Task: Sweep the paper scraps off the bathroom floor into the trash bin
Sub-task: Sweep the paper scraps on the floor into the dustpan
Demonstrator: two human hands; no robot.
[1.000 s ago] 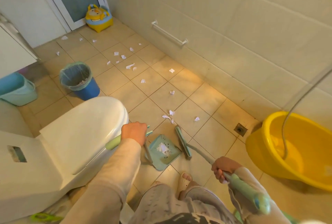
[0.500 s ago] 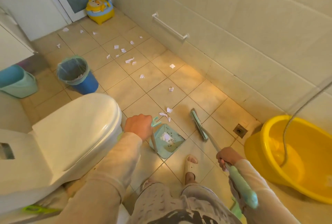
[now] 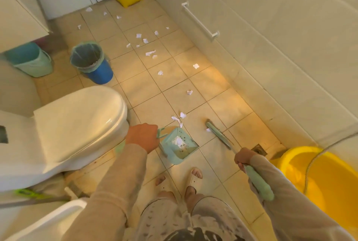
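Torn white paper scraps (image 3: 150,53) litter the tiles beyond the toilet (image 3: 77,124); the left hand (image 3: 143,137) fingers wrap the dustpan (image 3: 179,145) holding scraps, the right hand (image 3: 243,158) grips the broom (image 3: 219,135); the lined trash bin (image 3: 91,61) stands behind the toilet.

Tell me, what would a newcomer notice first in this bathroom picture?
Probably the white paper scraps scattered over the tan floor tiles toward the door. Next, the bright yellow basin at the lower right, then the mint dustpan in the middle, held by the left hand, with the right hand holding the broom beside it.
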